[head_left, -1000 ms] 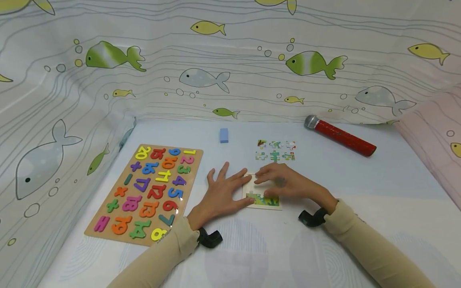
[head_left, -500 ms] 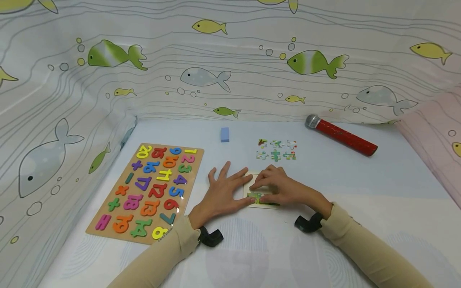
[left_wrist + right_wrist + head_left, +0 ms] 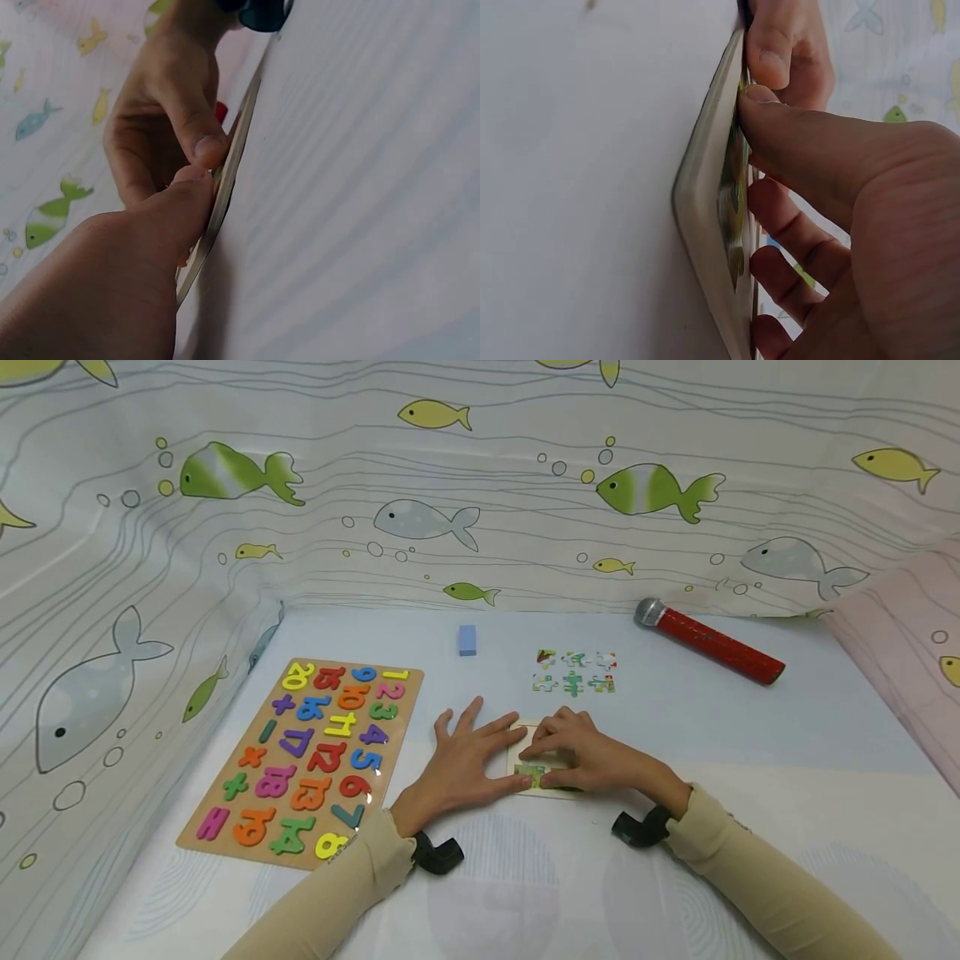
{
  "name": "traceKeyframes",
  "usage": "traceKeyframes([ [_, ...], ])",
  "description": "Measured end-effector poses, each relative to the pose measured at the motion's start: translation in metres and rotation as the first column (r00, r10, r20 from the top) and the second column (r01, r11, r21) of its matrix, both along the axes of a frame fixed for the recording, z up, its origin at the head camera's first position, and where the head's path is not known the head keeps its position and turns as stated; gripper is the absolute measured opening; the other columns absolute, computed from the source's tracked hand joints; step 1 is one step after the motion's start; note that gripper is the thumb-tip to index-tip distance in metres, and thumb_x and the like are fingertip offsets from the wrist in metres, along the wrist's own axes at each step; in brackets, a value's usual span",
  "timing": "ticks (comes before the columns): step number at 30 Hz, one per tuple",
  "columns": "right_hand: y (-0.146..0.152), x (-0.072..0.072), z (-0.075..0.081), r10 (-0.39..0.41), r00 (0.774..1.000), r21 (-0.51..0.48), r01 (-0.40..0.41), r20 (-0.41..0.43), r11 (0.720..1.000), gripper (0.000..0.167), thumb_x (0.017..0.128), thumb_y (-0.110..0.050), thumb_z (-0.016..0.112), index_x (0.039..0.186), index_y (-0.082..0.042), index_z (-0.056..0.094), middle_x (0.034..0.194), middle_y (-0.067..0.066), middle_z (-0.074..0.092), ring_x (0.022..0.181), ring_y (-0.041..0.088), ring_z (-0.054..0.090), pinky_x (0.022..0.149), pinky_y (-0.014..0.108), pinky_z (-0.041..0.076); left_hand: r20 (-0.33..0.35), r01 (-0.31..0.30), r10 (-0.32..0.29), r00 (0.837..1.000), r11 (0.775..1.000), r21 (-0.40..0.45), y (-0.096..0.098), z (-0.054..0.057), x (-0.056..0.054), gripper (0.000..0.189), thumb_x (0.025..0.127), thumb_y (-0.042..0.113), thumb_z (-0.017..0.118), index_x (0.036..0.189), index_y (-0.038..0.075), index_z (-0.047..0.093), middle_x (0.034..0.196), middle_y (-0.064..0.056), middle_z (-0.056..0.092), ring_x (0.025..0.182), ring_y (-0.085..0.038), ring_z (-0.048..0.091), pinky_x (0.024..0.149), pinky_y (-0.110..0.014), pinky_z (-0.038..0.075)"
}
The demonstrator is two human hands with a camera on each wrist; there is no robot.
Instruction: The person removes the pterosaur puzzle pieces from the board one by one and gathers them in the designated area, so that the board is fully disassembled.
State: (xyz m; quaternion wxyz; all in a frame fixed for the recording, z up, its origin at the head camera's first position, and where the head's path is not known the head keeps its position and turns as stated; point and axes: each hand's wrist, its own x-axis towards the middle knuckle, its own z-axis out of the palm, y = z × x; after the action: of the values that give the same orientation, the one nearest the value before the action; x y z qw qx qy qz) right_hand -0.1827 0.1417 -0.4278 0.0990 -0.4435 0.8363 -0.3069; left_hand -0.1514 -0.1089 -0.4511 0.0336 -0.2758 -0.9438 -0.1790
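A small wooden jigsaw board (image 3: 516,755) lies on the table between both hands, with green picture pieces (image 3: 528,772) along its near side. My left hand (image 3: 467,762) is spread at its left, the thumb pressing on the near left corner and a fingertip at the upper left edge. Over the board's right part, my right hand (image 3: 592,755) has its fingers bent, the thumb tip pressing on the picture pieces. In the right wrist view the right fingertips rest on the board (image 3: 697,187) and no loose piece shows between them. Part of the picture is hidden beneath the right hand.
Loose jigsaw pieces (image 3: 573,683) lie in two rows beyond the board. A blue block (image 3: 467,641) stands farther back, a red microphone (image 3: 716,645) at the back right. On the left lies a number puzzle board (image 3: 408,714). A fish-print curtain (image 3: 525,485) encloses the back.
My right hand has come down and slightly left onto the board, its fingers bending more and its thumb moving left along the pieces. The left hand has stayed in place.
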Motion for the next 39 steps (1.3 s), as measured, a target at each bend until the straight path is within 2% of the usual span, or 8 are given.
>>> traceKeyframes([
  [13,0.0014,-0.0036,-0.0004,-0.031,0.996,-0.009,0.032,0.084,0.999,0.035,0.086,-0.026,0.083,0.12,-0.028,0.076,0.112,-0.007,0.065,0.105,0.012,0.044,0.09,0.041,0.028,-0.014,0.093,-0.094,0.995,0.991,-0.093,-0.0062,0.0014,-0.0085,0.089,0.08,0.079,0.061,0.155,0.034,0.044,0.166,0.01,0.036,0.157,-0.04,0.018,0.114,-0.074,0.013],
  [27,0.0002,-0.0003,0.0014,-0.026,0.994,-0.009,0.027,0.102,1.0,0.034,0.085,-0.025,0.083,0.117,-0.026,0.074,0.114,-0.009,0.066,0.107,0.013,0.044,0.09,0.041,0.028,-0.033,0.088,-0.091,0.995,0.993,-0.083,-0.0059,0.0018,-0.0031,0.09,0.078,0.078,0.065,0.154,0.033,0.046,0.164,0.009,0.039,0.156,-0.041,0.022,0.113,-0.074,0.015],
  [39,0.0004,-0.0018,0.0003,-0.025,0.996,-0.017,0.027,0.09,0.999,0.035,0.084,-0.027,0.084,0.117,-0.027,0.073,0.114,-0.012,0.067,0.106,0.012,0.045,0.09,0.041,0.028,-0.038,0.094,-0.097,0.995,0.992,-0.082,-0.0063,0.0017,-0.0041,0.091,0.078,0.079,0.065,0.154,0.032,0.046,0.163,0.008,0.04,0.156,-0.041,0.022,0.113,-0.074,0.015],
])
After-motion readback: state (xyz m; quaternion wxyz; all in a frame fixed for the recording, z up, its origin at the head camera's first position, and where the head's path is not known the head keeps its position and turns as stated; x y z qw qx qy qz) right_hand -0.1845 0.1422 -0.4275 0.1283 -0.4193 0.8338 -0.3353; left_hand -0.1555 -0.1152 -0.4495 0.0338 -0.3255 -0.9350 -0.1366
